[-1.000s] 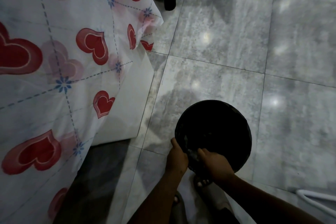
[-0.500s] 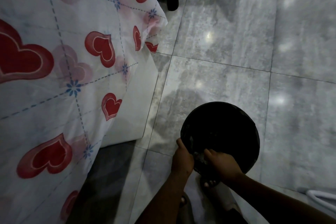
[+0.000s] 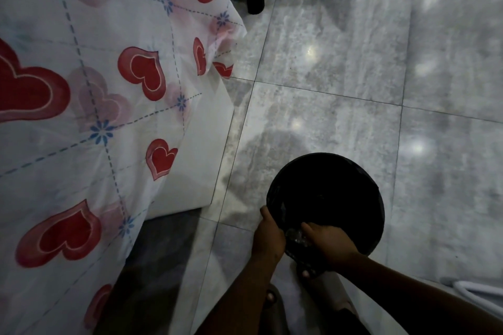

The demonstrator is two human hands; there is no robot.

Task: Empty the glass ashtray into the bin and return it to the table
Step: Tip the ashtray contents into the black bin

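Both hands [image 3: 272, 236] apparently tilt the ashtray [image 3: 296, 236] over the bin [image 3: 326, 187].

Left hand [image 3: 269, 236]: reaching down and forward, fingers curled, knuckles up.
Right hand [image 3: 328, 242]: just beside the left, fingers curled downward in a grip.
Forearms: both bare, converging from the bottom edge.

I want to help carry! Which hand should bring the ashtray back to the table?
Probably the right hand: it grips the clear glass ashtray over the round black bin; the left hand only touches the rim.
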